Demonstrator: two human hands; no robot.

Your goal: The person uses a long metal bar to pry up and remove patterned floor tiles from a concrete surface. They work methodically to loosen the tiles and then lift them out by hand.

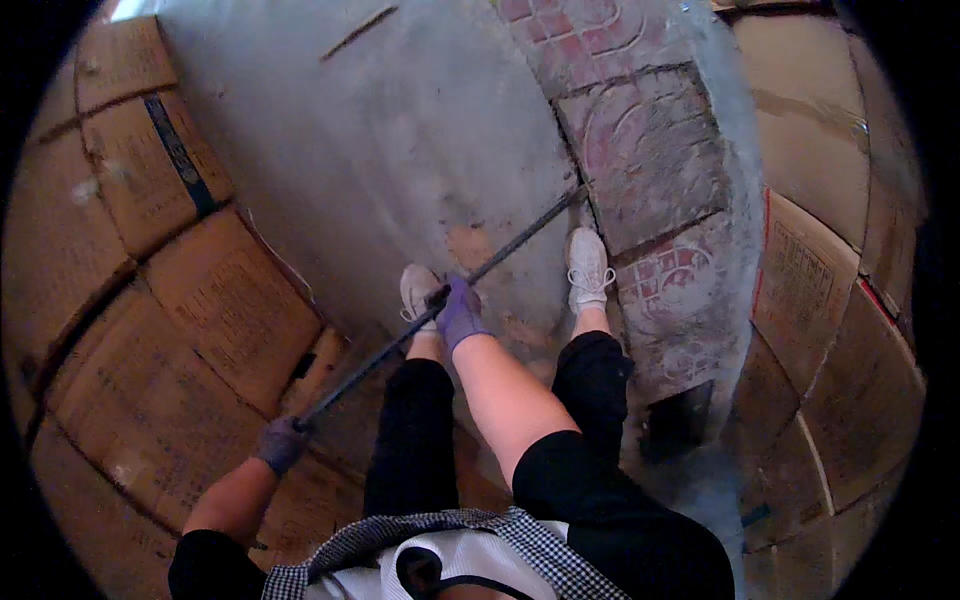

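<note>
A long, dark metal bar (375, 358) runs slantwise across my front, from low on the left up to the right. Its far tip reaches the seam beside a patterned paving slab (650, 160); how deep it sits I cannot tell. My left hand (284, 443), in a purple-grey glove, is closed around the bar's near end. Farther along, my right hand (460, 313), in a purple glove with dark fingers, grips the middle of the bar. Both my feet in white shoes (588, 268) stand on the floor, the right one close to the seam and the bar's tip.
Stacked brown cartons (225, 310) rise along the left side, and more cartons (805, 270) stand on the right. A row of worn reddish slabs borders the grey concrete floor (380, 150). A thin stick-like piece (358, 33) lies far ahead. A dark square hole (678, 418) opens near the slabs' near end.
</note>
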